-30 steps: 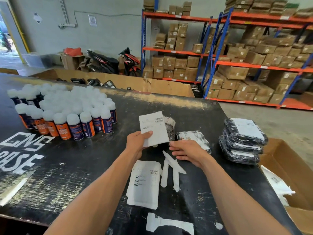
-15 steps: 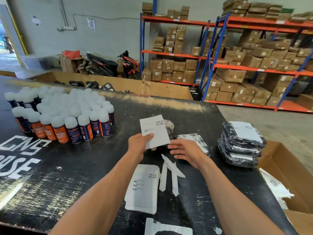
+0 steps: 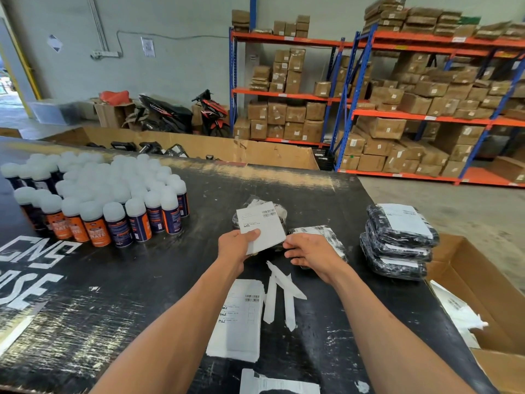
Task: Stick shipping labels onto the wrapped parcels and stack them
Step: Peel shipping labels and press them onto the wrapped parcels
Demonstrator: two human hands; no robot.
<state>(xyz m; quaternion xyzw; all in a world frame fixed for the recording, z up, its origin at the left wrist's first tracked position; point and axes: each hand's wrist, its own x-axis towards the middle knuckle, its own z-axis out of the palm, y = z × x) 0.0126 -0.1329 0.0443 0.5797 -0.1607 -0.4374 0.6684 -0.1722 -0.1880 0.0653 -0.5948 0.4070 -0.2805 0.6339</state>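
The left hand pinches a shipping label at centre, above a wrapped parcel. The right hand's grip is loosely curled at the label's 4 o'clock corner. Three labelled parcels stacked at 3 o'clock on the surface.

Black table w/ spray cans, label stack, backing strips, stacked parcels.

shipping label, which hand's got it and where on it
The left hand pinches the shipping label at its lower left corner, thumb on top. Whether the right hand grips its right edge cannot be told.
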